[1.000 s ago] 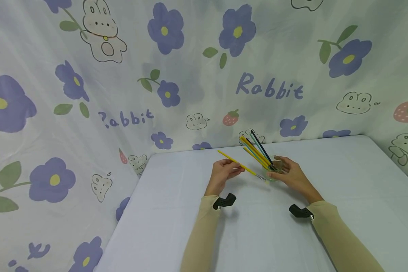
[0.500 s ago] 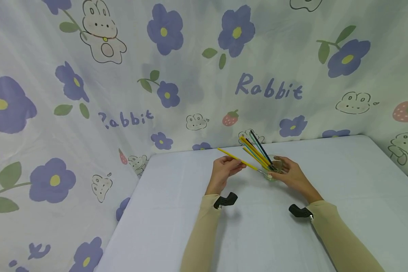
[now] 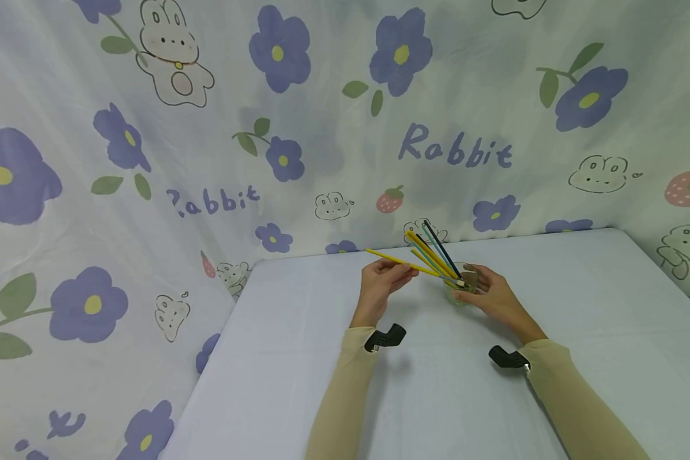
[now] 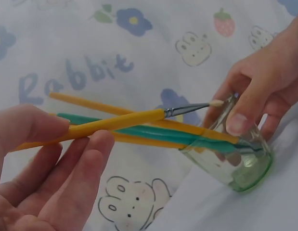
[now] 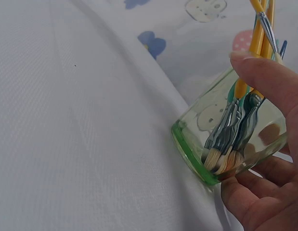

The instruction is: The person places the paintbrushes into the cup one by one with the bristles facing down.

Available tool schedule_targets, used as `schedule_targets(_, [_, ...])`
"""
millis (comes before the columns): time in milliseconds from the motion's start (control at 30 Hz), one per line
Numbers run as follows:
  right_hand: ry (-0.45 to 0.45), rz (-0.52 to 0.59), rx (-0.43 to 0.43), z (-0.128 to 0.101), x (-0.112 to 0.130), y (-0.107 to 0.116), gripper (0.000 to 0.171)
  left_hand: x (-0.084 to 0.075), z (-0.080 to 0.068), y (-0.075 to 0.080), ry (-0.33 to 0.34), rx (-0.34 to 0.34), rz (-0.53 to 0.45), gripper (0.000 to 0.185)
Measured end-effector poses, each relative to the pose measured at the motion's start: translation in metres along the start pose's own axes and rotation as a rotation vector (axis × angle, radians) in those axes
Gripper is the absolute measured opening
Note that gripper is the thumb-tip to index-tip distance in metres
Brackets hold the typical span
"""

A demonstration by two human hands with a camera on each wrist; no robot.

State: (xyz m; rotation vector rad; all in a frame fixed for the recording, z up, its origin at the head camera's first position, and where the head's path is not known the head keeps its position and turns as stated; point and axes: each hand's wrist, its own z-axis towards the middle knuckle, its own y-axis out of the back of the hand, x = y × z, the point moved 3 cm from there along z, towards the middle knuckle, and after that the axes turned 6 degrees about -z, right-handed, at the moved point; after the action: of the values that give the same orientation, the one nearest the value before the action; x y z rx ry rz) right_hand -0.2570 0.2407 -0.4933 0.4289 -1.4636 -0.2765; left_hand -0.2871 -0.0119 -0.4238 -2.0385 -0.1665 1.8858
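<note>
My left hand [image 3: 382, 286] pinches a yellow paintbrush [image 4: 141, 118] by its handle between thumb and fingers. The brush lies nearly level, its pale bristle tip pointing right, right at the rim of a clear greenish glass [image 4: 254, 177]. Around that glass curls my right hand [image 3: 499, 300], thumb on the near side and fingers behind. Several more paintbrushes with yellow, teal and dark handles stand bristles down in the glass, leaning left; their bristles [image 5: 213, 158] show through its wall near the bottom. In the right wrist view the glass is tilted.
A white cloth covers the table [image 3: 437, 396]. Behind it and at the left hangs a curtain [image 3: 333, 160] printed with purple flowers, rabbits and strawberries. Each wrist wears a small black camera, one of them the left wrist camera [image 3: 386, 337].
The held brush has swung flatter, and its bristle end has risen from in front of the glass to the rim. My left hand has shifted slightly right; my right hand stays around the glass.
</note>
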Motion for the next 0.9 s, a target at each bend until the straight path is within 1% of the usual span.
schedule_targets(167, [0.006,0.007,0.007,0.001,-0.001,-0.001,0.087,-0.002,0.000,-0.005,-0.015,-0.001,0.012,0.021])
schedule_targets(333, [0.011,0.010,0.009,0.001,-0.002,-0.001,0.087,-0.003,-0.002,-0.012,-0.049,0.014,0.042,0.019])
schedule_targets(533, [0.006,0.006,0.006,0.003,-0.003,-0.001,0.087,0.002,-0.001,-0.020,-0.085,0.022,0.089,0.020])
schedule_targets(767, [0.005,0.002,0.002,0.001,0.000,0.000,0.084,0.006,-0.003,-0.025,-0.107,0.022,0.092,0.019])
schedule_targets(900, [-0.001,0.000,0.000,0.001,-0.001,0.000,0.085,0.008,-0.004,-0.028,-0.107,0.024,0.095,0.019])
